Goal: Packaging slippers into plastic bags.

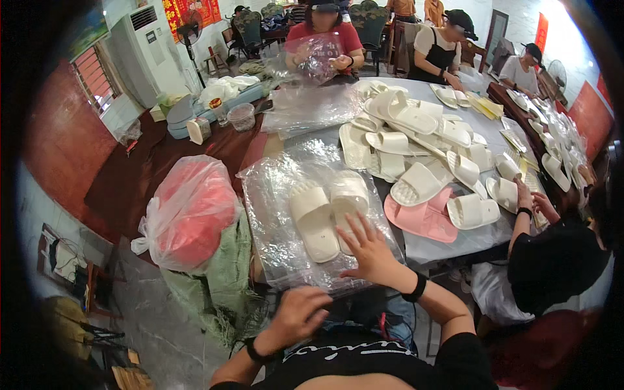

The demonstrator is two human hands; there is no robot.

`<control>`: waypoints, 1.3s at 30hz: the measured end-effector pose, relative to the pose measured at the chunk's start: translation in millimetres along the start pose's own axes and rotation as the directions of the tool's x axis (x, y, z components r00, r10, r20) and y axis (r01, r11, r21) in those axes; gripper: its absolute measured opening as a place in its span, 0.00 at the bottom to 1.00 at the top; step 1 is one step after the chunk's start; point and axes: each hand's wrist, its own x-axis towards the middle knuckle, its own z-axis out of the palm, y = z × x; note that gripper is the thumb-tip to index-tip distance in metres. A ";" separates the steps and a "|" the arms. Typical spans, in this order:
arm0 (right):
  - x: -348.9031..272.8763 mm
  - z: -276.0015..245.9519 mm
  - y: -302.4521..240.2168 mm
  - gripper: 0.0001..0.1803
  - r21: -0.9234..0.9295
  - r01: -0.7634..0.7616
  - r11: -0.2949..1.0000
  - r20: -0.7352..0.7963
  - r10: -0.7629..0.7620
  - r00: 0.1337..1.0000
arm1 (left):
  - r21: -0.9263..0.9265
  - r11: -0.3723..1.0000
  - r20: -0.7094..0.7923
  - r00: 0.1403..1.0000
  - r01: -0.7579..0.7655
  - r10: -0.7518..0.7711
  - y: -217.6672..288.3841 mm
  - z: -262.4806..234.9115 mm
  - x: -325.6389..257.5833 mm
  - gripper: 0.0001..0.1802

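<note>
Pressing bagged white slippers (328,214) flat-palmed, right hand (372,250) ungripping; left hand (300,313) pinching bag edge (305,286).

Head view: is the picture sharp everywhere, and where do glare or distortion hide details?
Head view: the pair of white slippers and the right hand on the clear plastic bags look fairly sharp; the plastic shows soft glare; the left hand is slightly blurred; table edges bend toward the rim, the corners are black, and the top right is washed out.
</note>
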 end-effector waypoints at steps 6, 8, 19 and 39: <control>-4.6 18.8 -16.9 0.65 -0.098 -0.194 0.976 0.059 0.200 0.978 | 0.402 0.561 -0.688 0.643 0.724 -0.337 -77.7 -13.1 -81.3 0.44; 0.4 33.4 -14.8 0.60 -0.165 -0.249 0.955 0.130 0.271 0.954 | 0.354 0.431 -0.769 0.520 0.830 -0.370 -113.0 -6.1 -112.6 0.50; 21.1 54.5 0.4 0.16 -0.288 -0.061 0.956 0.017 0.068 0.998 | -0.059 0.493 -0.185 0.476 0.868 -0.860 -131.1 1.3 -144.8 0.32; 42.1 -26.8 -65.3 0.10 0.861 0.312 -0.401 -0.118 0.440 0.890 | 0.583 0.259 -0.038 0.345 0.770 -0.938 -103.4 6.1 -256.2 0.52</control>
